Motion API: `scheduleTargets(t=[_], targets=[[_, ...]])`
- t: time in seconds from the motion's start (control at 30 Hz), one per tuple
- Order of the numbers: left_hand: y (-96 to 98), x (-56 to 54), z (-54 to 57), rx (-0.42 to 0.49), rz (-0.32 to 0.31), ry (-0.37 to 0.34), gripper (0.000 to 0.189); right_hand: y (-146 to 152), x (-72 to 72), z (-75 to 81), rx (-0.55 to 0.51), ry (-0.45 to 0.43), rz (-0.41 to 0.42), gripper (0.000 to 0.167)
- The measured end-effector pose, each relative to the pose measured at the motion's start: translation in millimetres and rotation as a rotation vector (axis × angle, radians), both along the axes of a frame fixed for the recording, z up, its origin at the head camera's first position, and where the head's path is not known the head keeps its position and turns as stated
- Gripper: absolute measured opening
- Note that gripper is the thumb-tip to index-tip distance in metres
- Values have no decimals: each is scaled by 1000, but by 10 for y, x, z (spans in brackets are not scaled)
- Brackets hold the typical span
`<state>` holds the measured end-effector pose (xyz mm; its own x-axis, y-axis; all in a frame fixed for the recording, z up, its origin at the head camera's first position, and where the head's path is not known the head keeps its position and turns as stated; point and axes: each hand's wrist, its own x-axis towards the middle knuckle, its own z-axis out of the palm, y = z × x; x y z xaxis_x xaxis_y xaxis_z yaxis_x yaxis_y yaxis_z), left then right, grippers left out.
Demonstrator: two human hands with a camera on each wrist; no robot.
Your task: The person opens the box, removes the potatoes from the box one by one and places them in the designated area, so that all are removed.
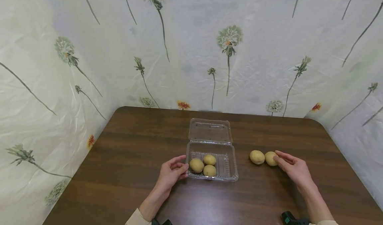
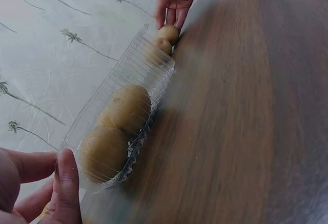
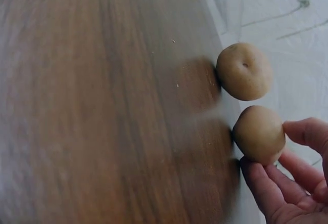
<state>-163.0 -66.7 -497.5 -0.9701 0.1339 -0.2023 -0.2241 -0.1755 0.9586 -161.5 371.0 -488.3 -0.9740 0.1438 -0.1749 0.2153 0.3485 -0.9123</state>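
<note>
A clear plastic clamshell container [image 1: 226, 161] sits on the table with its lid folded back. Three small potatoes [image 1: 196, 165] lie in its left part. My left hand [image 1: 173, 171] pinches the container's left rim between thumb and fingers, as the left wrist view shows close up. To the right of the container, two more potatoes rest side by side on the wood. My right hand [image 1: 294, 169] holds the right one of these, a round potato [image 3: 260, 135], thumb on one side and fingers on the other. The other potato [image 3: 244, 71] lies just beyond it, untouched.
A dark brown wooden table [image 1: 134, 151] lies under everything. Behind it and at both sides hangs a pale sheet [image 1: 191, 52] printed with dandelions. The raised lid [image 1: 210, 130] extends toward the table's far edge.
</note>
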Motion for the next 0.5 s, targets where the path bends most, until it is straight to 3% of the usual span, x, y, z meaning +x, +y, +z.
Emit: scheduleTargets(t=[0.23,0.5], targets=[[4,1,-1,5,-2,2,43,-3,9,-8,-35,33,-31,74],[5,7,18,-1,-2,-1,43,7,22,-6,17,37,-38,74]])
